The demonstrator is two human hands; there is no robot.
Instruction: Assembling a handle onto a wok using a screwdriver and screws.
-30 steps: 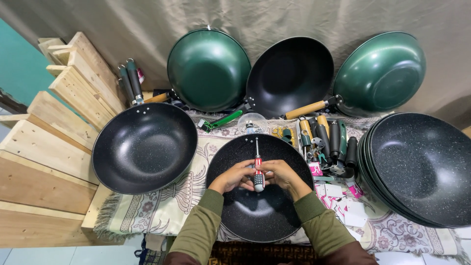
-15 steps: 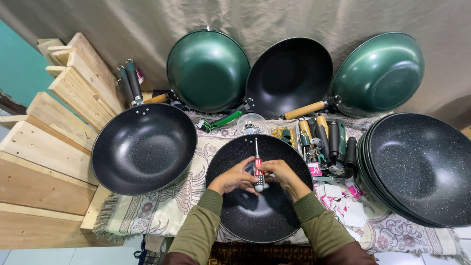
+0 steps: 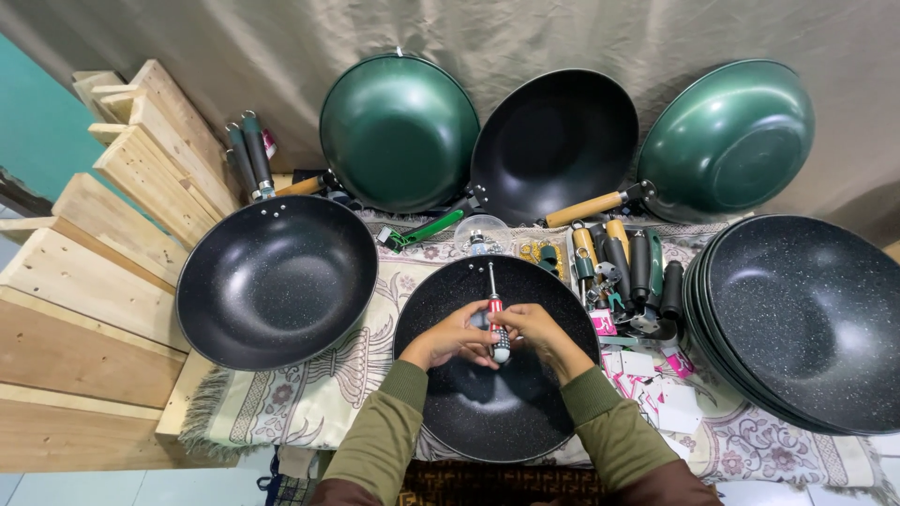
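Observation:
A black speckled wok lies in front of me on a patterned cloth. Both my hands meet over its middle. My right hand grips the red and black handle of a screwdriver, whose shaft points away from me toward the pan's far rim. My left hand touches the screwdriver handle from the left, fingers curled around it. Both sleeves are olive green.
A second black wok sits to the left on wooden steps. A stack of black woks is at the right. Two green woks and a black one lean on the back curtain. Loose handles and tags lie between.
The hands stay together over the wok with the screwdriver; its handle has shifted slightly toward me.

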